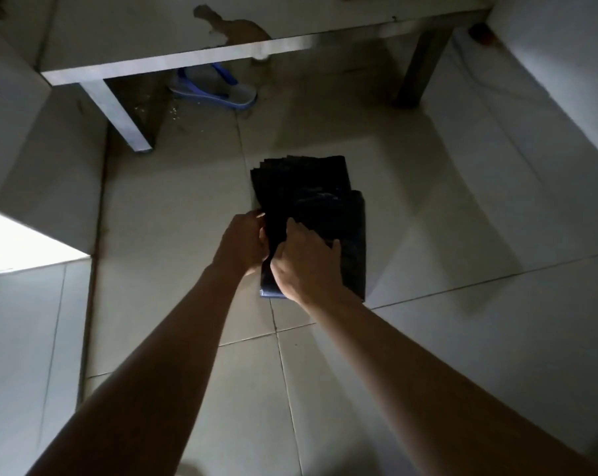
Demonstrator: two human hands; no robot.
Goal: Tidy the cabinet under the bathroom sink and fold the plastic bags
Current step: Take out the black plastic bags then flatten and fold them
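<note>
A stack of black plastic bags [307,190] lies flat on the tiled floor [173,214] in the middle of the view. My left hand [244,240] grips the stack's near left edge, with its fingers curled around the plastic. Just to the right, my right hand [307,261] presses on the near part of the stack, and its thumb and fingers pinch a fold of the black plastic. The hands hide the near left corner of the stack.
A white bench-like shelf [194,55] on square legs spans the back. Under it lies a blue and grey slipper [215,89]. White walls close in on the left and on the right. A red object [483,32] sits at the far right corner.
</note>
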